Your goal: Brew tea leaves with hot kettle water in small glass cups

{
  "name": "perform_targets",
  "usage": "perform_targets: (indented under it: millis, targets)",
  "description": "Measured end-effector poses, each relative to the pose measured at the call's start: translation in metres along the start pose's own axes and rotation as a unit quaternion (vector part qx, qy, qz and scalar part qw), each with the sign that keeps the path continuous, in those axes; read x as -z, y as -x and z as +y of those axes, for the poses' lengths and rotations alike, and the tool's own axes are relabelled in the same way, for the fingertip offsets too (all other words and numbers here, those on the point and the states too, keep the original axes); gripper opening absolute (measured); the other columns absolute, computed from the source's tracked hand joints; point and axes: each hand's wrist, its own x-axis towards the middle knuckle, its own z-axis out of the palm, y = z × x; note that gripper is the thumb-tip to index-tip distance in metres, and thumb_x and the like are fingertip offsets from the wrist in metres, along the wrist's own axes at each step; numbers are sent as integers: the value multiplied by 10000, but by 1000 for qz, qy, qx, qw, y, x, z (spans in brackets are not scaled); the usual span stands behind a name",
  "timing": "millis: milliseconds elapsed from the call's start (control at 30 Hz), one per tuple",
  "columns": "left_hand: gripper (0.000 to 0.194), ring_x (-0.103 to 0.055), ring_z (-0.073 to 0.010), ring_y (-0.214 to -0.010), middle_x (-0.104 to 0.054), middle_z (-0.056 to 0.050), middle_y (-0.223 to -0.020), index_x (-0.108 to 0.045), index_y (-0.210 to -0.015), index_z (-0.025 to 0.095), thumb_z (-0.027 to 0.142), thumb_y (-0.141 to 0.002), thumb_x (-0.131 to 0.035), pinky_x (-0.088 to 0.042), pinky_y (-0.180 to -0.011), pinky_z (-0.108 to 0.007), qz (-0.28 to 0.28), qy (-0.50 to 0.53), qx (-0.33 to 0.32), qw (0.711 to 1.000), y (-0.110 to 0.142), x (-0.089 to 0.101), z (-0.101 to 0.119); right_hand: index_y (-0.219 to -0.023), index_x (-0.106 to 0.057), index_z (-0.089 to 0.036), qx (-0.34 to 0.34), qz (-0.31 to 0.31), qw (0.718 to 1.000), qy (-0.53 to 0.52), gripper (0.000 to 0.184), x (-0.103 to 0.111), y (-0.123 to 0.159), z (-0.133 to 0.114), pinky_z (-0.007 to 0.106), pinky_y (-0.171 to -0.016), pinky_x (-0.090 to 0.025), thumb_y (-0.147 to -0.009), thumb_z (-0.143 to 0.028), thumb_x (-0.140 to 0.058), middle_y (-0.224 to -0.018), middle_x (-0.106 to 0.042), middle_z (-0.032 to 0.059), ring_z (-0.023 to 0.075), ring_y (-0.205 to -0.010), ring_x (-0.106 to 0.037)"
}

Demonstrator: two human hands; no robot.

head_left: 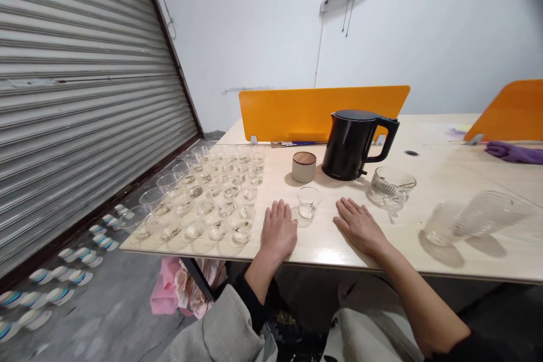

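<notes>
My left hand lies flat on the table, palm down and holding nothing. A clear plastic cup with a little liquid and dark bits in it stands just to its right. On the other side of that cup rests my right hand, also flat and bare. Behind the cup are a grey canister with a wooden lid and a black electric kettle. A ribbed glass bowl with something thin inside sits beyond my right hand.
Rows of clear cups with dark bits fill the table's left end. Stacked clear cups lie on their side at the right. An orange divider and a purple cloth are farther back. Small white tubs stand on the floor.
</notes>
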Motion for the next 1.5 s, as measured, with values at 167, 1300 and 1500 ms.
perform_targets:
  millis: [167, 1300, 1500]
  targets:
    - [583, -250, -318, -1588, -316, -160, -1690, -407, -1577, 74, 353, -1070, -332, -224, -1303, -506, -4, 0, 0, 1000, 0, 1, 0, -1575, -449, -130, -3, -8, 1000, -2, 646, 2, 0, -1, 566, -1258, -241, -1041, -463, -303, -1678, -357, 142, 323, -1566, -285]
    - [587, -239, -325, -1590, -301, -164, -1695, -393, -1581, 63, 341, -1069, -323, -205, -1301, -515, -21, 4, 2, 1000, 0, 4, 1, -1569, -443, -117, -2, -15, 1000, -2, 636, 7, 2, -4, 556, -1255, -246, -1048, -455, -311, -1679, -355, 157, 323, -1564, -288]
    - [591, -244, -320, -1589, -310, -164, -1693, -398, -1579, 69, 349, -1064, -324, -211, -1301, -510, -14, 4, 1, 1000, 0, 2, 0, -1565, -454, -120, 6, 4, 1000, -8, 648, 1, 1, -1, 586, -1244, -257, -1040, -465, -298, -1669, -368, 169, 340, -1555, -303]
